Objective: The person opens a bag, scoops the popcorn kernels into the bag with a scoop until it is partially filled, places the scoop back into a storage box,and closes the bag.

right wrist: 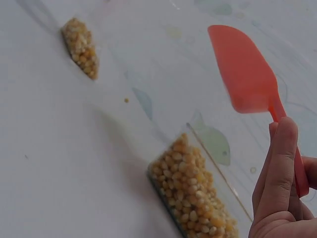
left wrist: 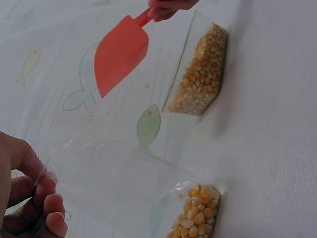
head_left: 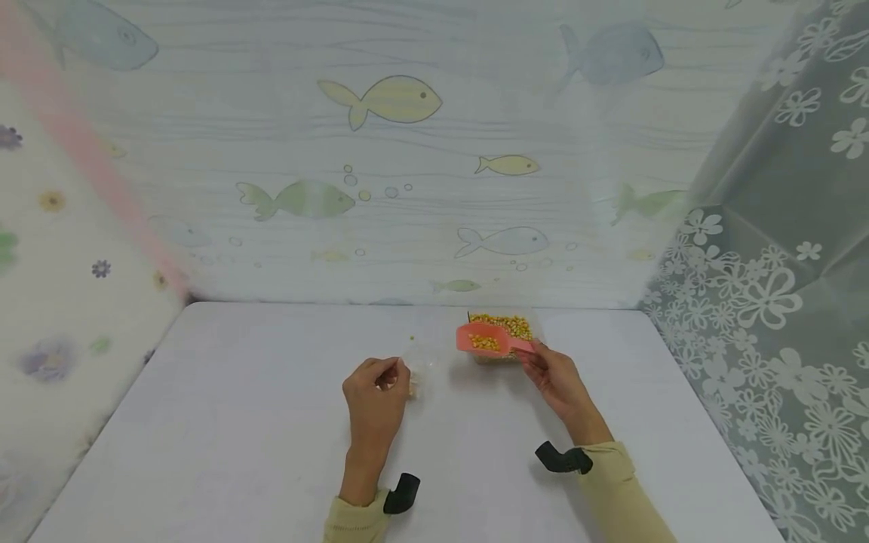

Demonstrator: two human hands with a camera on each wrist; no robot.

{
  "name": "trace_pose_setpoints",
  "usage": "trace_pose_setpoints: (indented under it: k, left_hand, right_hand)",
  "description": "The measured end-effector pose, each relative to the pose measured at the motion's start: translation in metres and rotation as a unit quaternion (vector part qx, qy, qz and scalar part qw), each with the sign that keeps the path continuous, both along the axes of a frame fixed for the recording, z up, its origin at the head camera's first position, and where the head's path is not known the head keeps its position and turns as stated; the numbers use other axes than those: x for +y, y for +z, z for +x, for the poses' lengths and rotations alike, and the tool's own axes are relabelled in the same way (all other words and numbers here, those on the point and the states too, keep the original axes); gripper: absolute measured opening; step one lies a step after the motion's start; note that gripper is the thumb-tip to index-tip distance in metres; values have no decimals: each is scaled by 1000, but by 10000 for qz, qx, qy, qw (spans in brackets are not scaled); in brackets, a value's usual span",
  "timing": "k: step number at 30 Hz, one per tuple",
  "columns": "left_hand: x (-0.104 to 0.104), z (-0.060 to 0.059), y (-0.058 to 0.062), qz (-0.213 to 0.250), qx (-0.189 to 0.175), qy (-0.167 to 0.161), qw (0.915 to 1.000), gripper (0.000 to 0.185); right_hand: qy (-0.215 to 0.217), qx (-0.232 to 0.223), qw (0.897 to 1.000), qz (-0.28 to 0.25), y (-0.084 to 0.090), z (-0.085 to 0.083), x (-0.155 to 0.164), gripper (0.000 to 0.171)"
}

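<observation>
Right now the right hand (head_left: 558,381) pinches the handle of an orange scoop (head_left: 487,338), fingers and thumb curled round it, as the right wrist view shows from below. Forward of that grip, the scoop's bowl carries a small load of yellow corn kernels (head_left: 484,342) and hovers over the near edge of a clear container (head_left: 504,327) heaped with the same kernels. That container stands on the white table (head_left: 237,422), just beyond the right hand's fingertips.

To the left of the scoop, the left hand (head_left: 376,392) pinches the mouth of a clear plastic bag (left wrist: 129,183) between thumb and curled fingers (left wrist: 49,218). Away from that pinch, at the bag's far end, a small heap of kernels (left wrist: 198,214) sits in the bottom corner against the table.

No brand, label or writing can be read on the scoop, container or bag.

From the head view the bag is nearly invisible, only a pale shimmer beside the left hand; the left wrist view makes its film and contents plain. Only the head view shows kernels inside the scoop, since both wrist views see its underside. A single loose kernel (right wrist: 127,100) lies on the table between bag and container, clearest in the right wrist view.
</observation>
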State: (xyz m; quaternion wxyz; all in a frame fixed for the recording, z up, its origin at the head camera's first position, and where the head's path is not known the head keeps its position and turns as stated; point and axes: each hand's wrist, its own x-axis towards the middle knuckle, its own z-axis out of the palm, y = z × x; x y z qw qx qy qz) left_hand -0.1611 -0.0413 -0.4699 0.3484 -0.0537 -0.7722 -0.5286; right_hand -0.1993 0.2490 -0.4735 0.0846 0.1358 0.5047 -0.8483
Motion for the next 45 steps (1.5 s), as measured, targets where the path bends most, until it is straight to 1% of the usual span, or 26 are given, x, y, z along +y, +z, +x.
trace_pose_setpoints:
  k: [7, 8, 15, 19, 25, 32, 36, 40, 43, 45]
  left_hand:
    - [0, 0, 1, 25, -3, 19, 10000, 12]
    - [0, 0, 1, 24, -13, 24, 10000, 12]
    - [-1, 2, 1, -12, -96, 30, 9999, 9]
    - [-1, 2, 1, -21, -180, 6, 9998, 7]
    - [-1, 3, 1, -79, -290, 28, 9995, 7]
    - [-2, 2, 0, -84, -224, 39, 9997, 7]
    - [-2, 2, 0, -89, -232, 5, 9997, 7]
    - [-3, 3, 1, -73, -266, -32, 9996, 6]
    - [-3, 3, 2, -67, -282, -36, 9996, 7]
    - [-3, 3, 2, -66, -279, -21, 9996, 7]
  right_hand:
    - [376, 143, 9992, 41, 0, 2, -18, 41]
    - [388, 140, 9991, 62, 0, 2, -21, 41]
    - [830, 244, 9961, 149, -1, 4, -38, 37]
    - [955, 275, 9949, 173, -1, 4, -45, 36]
    - [934, 365, 9941, 415, 2, 5, -53, 34]
    - [922, 594, 9904, 840, 8, 5, -60, 33]
    - [772, 663, 9893, 1044, 13, 3, -63, 30]
    - [697, 814, 9829, 1494, 17, 0, -66, 32]
    - [755, 1025, 9725, 1951, 22, -3, -69, 39]
    - [777, 1163, 9655, 2196, 27, -4, -72, 38]
